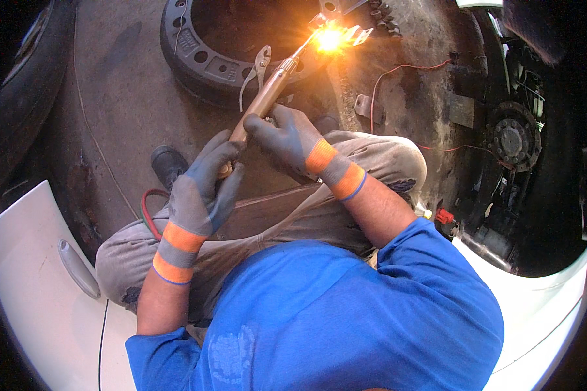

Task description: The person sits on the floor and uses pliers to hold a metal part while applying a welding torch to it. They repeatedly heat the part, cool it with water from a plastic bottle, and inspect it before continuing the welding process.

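Note:
A gas torch (267, 94) with a brass-coloured handle and thin nozzle slants up and away from my lap. My right hand (287, 137), in a grey glove with an orange cuff, grips its handle at the middle. At the handle's rear end, my gloved left hand (205, 179) is closed round it. An orange-white glare (331, 39) burns at the nozzle tip and hides part of a small bent metal piece (359, 35) there. That piece is over the far right rim of a round, holed metal drum (202, 57). Slip-joint pliers (262, 62) rest against the drum's near rim.
Red and green hoses (149, 212) curve beside my left knee. A thin red wire (398, 65) crosses the floor at right, near a small metal bracket (361, 104). A wheel hub (514, 138) stands far right, a tyre (29, 85) at left. White vehicle panels (39, 247) flank me.

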Demonstrator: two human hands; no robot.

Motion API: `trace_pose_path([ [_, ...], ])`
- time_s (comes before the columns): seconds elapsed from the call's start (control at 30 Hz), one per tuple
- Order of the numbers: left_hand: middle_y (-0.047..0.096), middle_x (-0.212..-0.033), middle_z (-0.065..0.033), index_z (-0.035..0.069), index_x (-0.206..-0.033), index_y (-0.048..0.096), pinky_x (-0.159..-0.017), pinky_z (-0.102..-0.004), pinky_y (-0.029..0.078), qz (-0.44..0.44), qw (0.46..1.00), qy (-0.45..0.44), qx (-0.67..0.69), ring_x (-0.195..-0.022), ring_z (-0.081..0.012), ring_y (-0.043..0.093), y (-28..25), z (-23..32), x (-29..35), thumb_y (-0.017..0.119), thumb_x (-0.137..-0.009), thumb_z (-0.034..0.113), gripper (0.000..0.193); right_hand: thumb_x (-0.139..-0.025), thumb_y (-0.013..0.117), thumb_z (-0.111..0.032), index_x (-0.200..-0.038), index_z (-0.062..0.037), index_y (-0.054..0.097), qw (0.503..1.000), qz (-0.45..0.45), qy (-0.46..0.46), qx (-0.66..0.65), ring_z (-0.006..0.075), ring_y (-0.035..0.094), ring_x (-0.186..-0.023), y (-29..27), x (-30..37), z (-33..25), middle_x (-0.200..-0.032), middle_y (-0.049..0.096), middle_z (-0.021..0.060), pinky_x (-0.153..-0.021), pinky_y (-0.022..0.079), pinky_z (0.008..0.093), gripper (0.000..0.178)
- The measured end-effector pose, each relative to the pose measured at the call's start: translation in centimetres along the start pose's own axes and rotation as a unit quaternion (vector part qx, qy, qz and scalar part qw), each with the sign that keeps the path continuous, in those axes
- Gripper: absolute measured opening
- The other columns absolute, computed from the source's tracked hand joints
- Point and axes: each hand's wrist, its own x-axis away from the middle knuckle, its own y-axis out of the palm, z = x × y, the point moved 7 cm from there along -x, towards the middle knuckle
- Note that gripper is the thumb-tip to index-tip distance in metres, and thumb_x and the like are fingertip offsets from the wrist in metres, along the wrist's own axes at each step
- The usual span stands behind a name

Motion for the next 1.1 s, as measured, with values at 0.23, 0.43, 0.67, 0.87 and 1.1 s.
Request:
trace_pose_path([
  [0.23, 0.058, -0.124, -0.0276, 0.004, -0.116, 0.060, -0.093, -0.0373, 0.049, -0.007, 1.000, 0.005, -0.024, -0.115, -0.0376, 0.059, 0.1, 0.1, -0.2, 0.064, -0.086, 0.007, 0.030, -0.084, 0.058, -0.046, -0.096, 0.0106, 0.062, 1.000, -0.012, 0.024, -0.014, 0.0250, 0.066, -0.078, 0.2, -0.1, 0.4, -0.080, 0.066, 0.0196, -0.069, 0.051, 0.0381, 0.058],
  [0.43, 0.057, -0.125, -0.0269, 0.004, -0.116, 0.060, -0.093, -0.0370, 0.049, 0.002, 1.000, -0.003, -0.014, -0.114, -0.0372, 0.060, 0.2, -0.1, 0.0, 0.065, -0.086, 0.007, 0.030, -0.085, 0.059, -0.046, -0.098, 0.0094, 0.062, 1.000, -0.008, 0.015, -0.010, 0.0232, 0.066, -0.078, -0.2, 0.2, -0.4, -0.082, 0.066, 0.0178, -0.069, 0.051, 0.0370, 0.057],
  [0.67, 0.057, -0.125, -0.0261, 0.004, -0.115, 0.060, -0.092, -0.0368, 0.050, -0.006, 1.000, -0.003, -0.017, -0.113, -0.0376, 0.061, 0.0, 0.3, -0.1, 0.065, -0.086, 0.007, 0.030, -0.085, 0.058, -0.048, -0.098, 0.0097, 0.062, 1.000, -0.010, 0.009, -0.027, 0.0290, 0.067, -0.083, 0.4, 0.0, 0.6, -0.085, 0.066, 0.0232, -0.074, 0.051, 0.0397, 0.059],
  [0.87, 0.057, -0.126, -0.0264, 0.005, -0.115, 0.060, -0.090, -0.0369, 0.051, 0.005, 0.999, 0.009, -0.036, -0.112, -0.0375, 0.061, 0.1, 0.5, -0.1, 0.065, -0.086, 0.007, 0.030, -0.084, 0.059, -0.050, -0.097, 0.0104, 0.062, 1.000, -0.013, 0.024, 0.013, 0.0342, 0.067, -0.087, -0.4, 0.1, -0.4, -0.086, 0.066, 0.0270, -0.075, 0.050, 0.0415, 0.062],
  [1.1, 0.057, -0.125, -0.0276, 0.004, -0.115, 0.060, -0.089, -0.0366, 0.051, -0.007, 0.999, -0.002, -0.039, -0.110, -0.0386, 0.062, -0.1, 0.7, 0.0, 0.064, -0.086, 0.007, 0.030, -0.084, 0.060, -0.051, -0.097, 0.0100, 0.063, 1.000, -0.011, 0.002, 0.018, 0.0322, 0.068, -0.086, -0.2, 0.2, -0.4, -0.086, 0.067, 0.0255, -0.075, 0.050, 0.0409, 0.062],
])
